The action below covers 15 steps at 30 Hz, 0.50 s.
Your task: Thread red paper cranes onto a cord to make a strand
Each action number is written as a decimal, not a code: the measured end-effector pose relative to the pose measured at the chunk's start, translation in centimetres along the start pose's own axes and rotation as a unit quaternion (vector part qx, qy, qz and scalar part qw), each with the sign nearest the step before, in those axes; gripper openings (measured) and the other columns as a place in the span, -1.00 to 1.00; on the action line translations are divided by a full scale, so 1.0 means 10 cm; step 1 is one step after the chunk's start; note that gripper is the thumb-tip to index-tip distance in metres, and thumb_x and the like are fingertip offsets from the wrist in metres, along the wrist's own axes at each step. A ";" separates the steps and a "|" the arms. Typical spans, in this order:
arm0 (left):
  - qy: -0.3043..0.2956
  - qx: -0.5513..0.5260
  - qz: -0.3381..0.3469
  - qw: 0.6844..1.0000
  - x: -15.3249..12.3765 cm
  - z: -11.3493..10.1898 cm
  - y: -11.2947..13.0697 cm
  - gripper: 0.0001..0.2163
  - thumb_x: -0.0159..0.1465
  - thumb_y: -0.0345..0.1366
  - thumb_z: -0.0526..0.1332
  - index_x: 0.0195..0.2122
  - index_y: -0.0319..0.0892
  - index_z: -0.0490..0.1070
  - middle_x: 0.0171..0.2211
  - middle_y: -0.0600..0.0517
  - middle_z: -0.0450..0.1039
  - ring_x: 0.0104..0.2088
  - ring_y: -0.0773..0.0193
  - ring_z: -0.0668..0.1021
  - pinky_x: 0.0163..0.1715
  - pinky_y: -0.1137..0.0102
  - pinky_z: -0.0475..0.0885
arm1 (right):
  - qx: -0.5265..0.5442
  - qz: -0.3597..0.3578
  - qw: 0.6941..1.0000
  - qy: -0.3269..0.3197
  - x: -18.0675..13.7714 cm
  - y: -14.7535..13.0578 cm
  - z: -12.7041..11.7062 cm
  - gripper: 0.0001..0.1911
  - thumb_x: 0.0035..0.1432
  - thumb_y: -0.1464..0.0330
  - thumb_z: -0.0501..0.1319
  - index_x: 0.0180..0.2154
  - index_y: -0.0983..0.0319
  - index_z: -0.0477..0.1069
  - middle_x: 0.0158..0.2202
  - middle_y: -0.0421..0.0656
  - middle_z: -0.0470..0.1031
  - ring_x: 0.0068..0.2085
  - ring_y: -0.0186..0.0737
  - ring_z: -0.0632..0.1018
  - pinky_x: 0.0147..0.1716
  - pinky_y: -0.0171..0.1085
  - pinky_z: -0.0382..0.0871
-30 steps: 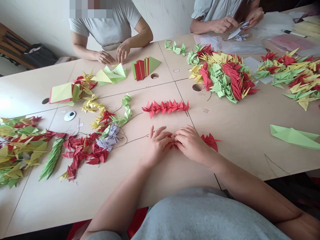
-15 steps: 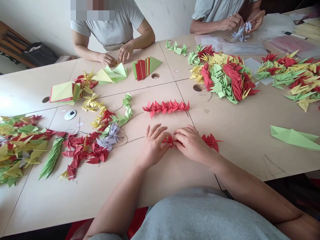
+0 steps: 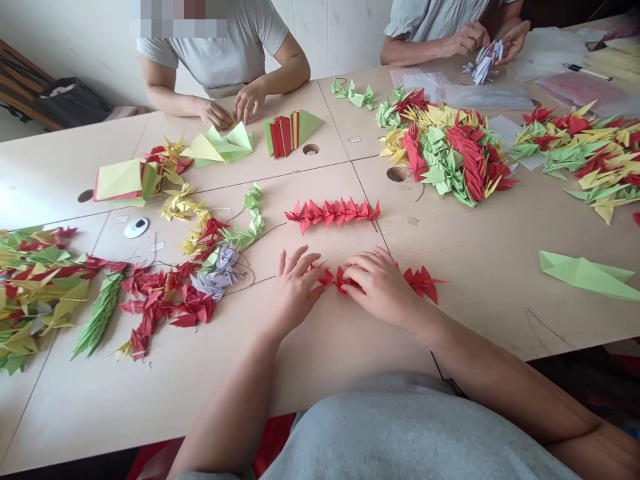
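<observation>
Right hand point(image 3: 383, 287) grip closed on short red strand point(image 3: 334, 279); left hand point(image 3: 295, 288) open, flat beside. Finished red garland point(image 3: 333, 212) lies far; crane pile point(image 3: 445, 157) unstrung.

Pale wooden tables point(image 3: 475, 267), white tiled wall point(image 3: 327, 30)

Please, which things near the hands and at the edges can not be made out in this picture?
Head view: the right hand covers part of the red cranes; its grip is hidden.
Head view: the left edge cuts off the mixed crane pile.
Head view: the right edge cuts off the far right pile.
Head view: the table label is too small to read.
</observation>
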State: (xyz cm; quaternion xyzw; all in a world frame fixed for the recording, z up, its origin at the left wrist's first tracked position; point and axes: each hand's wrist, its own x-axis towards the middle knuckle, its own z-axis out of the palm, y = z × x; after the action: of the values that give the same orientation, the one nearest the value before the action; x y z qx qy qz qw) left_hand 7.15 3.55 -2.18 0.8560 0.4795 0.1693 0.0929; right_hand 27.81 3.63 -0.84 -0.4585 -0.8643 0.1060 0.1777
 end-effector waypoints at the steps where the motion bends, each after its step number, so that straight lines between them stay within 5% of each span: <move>1: 0.001 0.001 0.001 1.000 0.00 0.01 0.01 -0.91 0.29 -0.33 0.17 -0.24 -0.09 0.47 0.06 -0.05 0.41 0.24 -0.03 0.26 0.23 -0.17 0.02 | -0.002 -0.003 1.000 0.003 0.01 -0.01 0.01 -0.92 0.17 0.44 0.22 -0.35 0.24 0.48 -0.14 -0.08 0.54 -0.08 -0.07 0.50 0.10 0.07 0.14; 10: 0.009 0.004 0.019 1.000 0.03 0.08 0.07 -0.91 0.30 -0.30 0.16 -0.28 -0.11 0.46 0.07 -0.04 0.41 0.23 -0.02 0.27 0.23 -0.14 0.05 | -0.008 -0.015 1.000 0.002 0.03 -0.04 0.06 -0.87 0.15 0.50 0.22 -0.39 0.23 0.51 -0.17 -0.10 0.55 -0.07 -0.07 0.49 0.13 0.09 0.10; 15: 0.006 0.000 0.004 1.000 0.02 0.06 0.08 -0.81 0.26 -0.36 0.17 -0.09 -0.11 0.40 0.13 -0.08 0.35 0.25 -0.02 0.24 0.23 -0.12 0.07 | 0.001 -0.015 1.000 -0.003 0.03 -0.03 0.07 -0.85 0.14 0.54 0.21 -0.38 0.23 0.51 -0.21 -0.11 0.54 -0.09 -0.09 0.48 0.13 0.08 0.08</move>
State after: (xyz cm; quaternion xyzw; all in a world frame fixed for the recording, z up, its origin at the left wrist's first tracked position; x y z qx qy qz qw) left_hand 8.09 3.27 -2.41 0.8566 0.4770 0.1750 0.0896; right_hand 27.13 3.69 -1.30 -0.4452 -0.8714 0.1058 0.1771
